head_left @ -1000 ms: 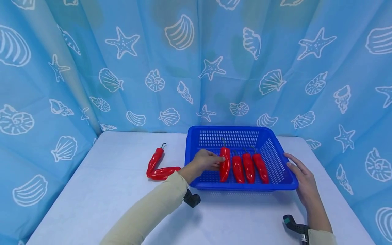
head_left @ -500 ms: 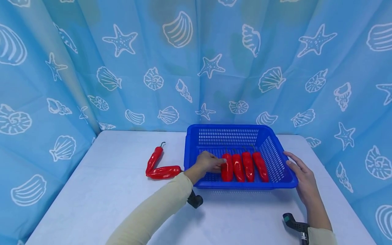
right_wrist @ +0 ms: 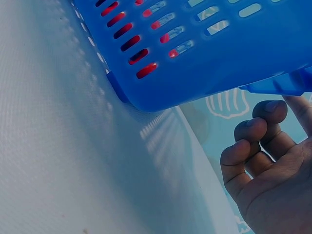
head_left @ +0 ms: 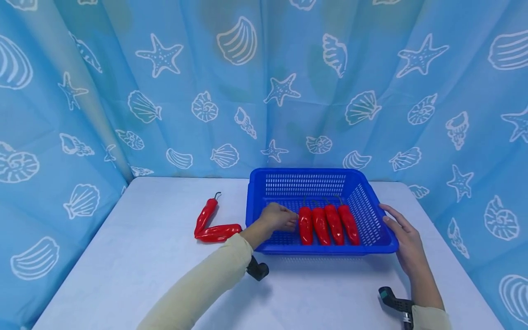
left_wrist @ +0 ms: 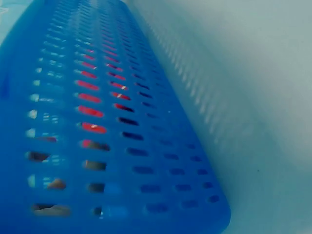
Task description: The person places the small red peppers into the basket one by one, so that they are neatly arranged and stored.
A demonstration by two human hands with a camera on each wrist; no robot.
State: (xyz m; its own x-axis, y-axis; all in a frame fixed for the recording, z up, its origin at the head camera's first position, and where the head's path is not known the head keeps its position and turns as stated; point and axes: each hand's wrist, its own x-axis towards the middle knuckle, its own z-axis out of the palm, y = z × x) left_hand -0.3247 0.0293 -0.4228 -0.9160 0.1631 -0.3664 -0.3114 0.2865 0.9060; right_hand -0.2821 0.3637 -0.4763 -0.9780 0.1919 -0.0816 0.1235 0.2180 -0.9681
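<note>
My left hand (head_left: 280, 217) is inside the blue plastic basket (head_left: 315, 250), just left of the leftmost red pepper (head_left: 305, 224); its fingers are loosely bent and hold nothing I can make out. Several long red peppers with green stems lie side by side there, stems pointing away. At the basket's right rim, my right hand (head_left: 410, 243) touches the edge with thumb and index finger. In the right wrist view, the other fingers (right_wrist: 251, 130) hang loosely bent below the rim. The left wrist view shows the slotted basket wall (left_wrist: 122, 161), with only slivers of the left hand behind it.
Two more red peppers, one slanted (head_left: 205, 215) and one lying sideways (head_left: 218, 233), meet at one end left of the basket. They lie on the white table (head_left: 136, 238). A blue curtain (head_left: 185, 91) with white shells and starfish surrounds the table.
My left hand has laid the leftmost pepper down in the basket beside the others, let go of it and drawn slightly left. The right hand stays at the basket's rim.
</note>
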